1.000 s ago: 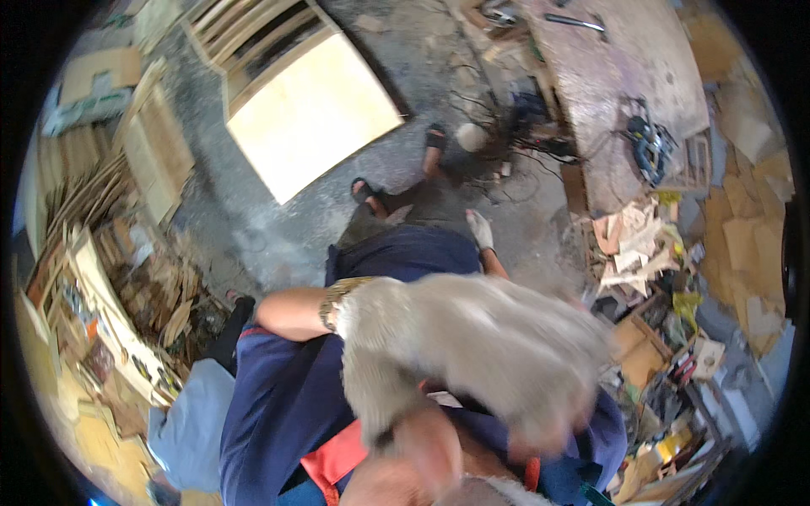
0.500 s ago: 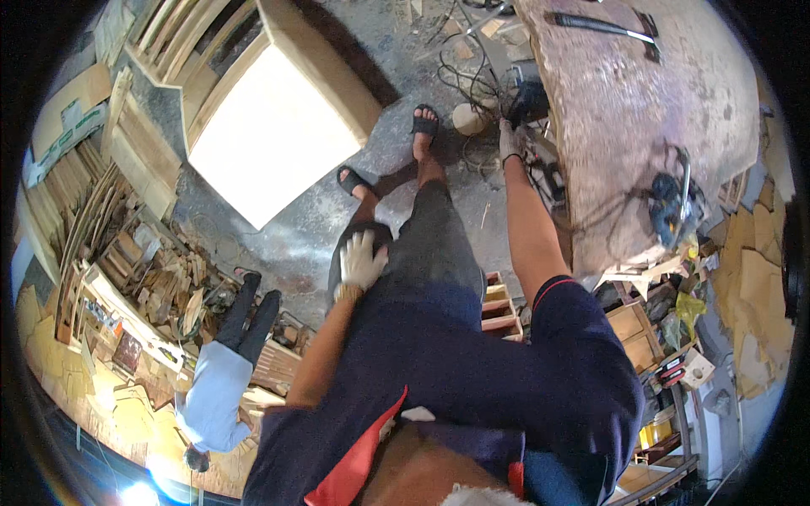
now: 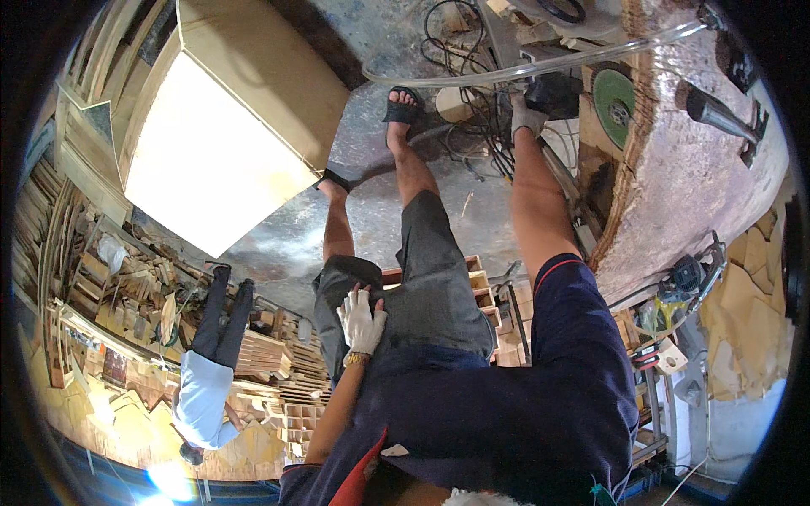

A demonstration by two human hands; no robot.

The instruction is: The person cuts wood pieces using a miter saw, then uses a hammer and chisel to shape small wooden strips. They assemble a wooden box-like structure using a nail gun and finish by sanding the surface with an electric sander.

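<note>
My left hand (image 3: 363, 325), in a white glove with bare fingertips, lies on my bent left leg (image 3: 346, 282) with its fingers spread, holding nothing. My right arm reaches forward beside the workbench (image 3: 675, 185). At its end my right hand (image 3: 527, 116), also gloved, is against a black object (image 3: 555, 94) below the bench edge. Its fingers are mostly hidden there, so a grip cannot be made out. Beside that object is a green round disc (image 3: 613, 103). Dark cables (image 3: 485, 110) hang and coil just left of my right hand.
A large box-shaped wooden piece with a bright white panel (image 3: 211, 160) stands front left. A clear hose (image 3: 548, 72) crosses ahead. On the bench lie a hammer (image 3: 721, 118) and a power tool (image 3: 688, 274). Another person in a light blue shirt (image 3: 202, 401) stands among wood scraps (image 3: 143, 291).
My view has shifted, and the bench now appears further right and lower. The clear hose and green disc have come into view. My left hand stays on my leg; my right still reaches the black object.
</note>
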